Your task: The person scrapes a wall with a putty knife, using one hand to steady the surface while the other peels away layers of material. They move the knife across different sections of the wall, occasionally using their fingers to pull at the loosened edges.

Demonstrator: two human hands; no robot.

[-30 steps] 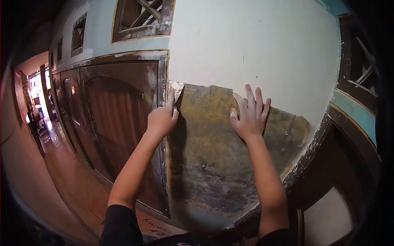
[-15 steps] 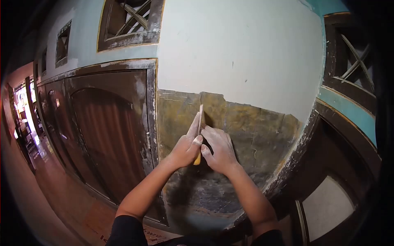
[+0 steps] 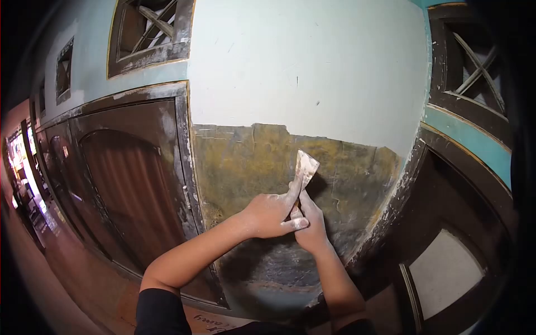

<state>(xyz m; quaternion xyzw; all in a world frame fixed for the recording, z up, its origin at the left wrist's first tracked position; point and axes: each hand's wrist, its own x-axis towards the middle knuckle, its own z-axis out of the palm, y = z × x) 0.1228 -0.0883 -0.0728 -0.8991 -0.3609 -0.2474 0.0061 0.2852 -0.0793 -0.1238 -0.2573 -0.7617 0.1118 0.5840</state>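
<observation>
A putty knife (image 3: pixel 306 170) with a white-smeared, flared blade points upward in front of the wall, its blade tip over the bare brown-grey patch (image 3: pixel 240 162). My right hand (image 3: pixel 312 224) is wrapped round its handle from the right, which is mostly hidden by the fingers. From the left, my left hand (image 3: pixel 272 215) closes against the handle and the base of the blade, its thumb lying across towards the right hand. White dust coats the fingers of both hands.
Above the patch the wall (image 3: pixel 312 67) is painted pale white. A brown wooden door (image 3: pixel 131 173) stands on the left, and a dark door frame (image 3: pixel 416 162) with peeling edges on the right. Vents with crossed slats (image 3: pixel 156 25) sit above. A corridor floor (image 3: pixel 72 268) runs off left.
The putty knife has turned from edge-on to showing its blade face and moved right. My left hand has shifted its hold and lies more sideways. The view has swung slightly right.
</observation>
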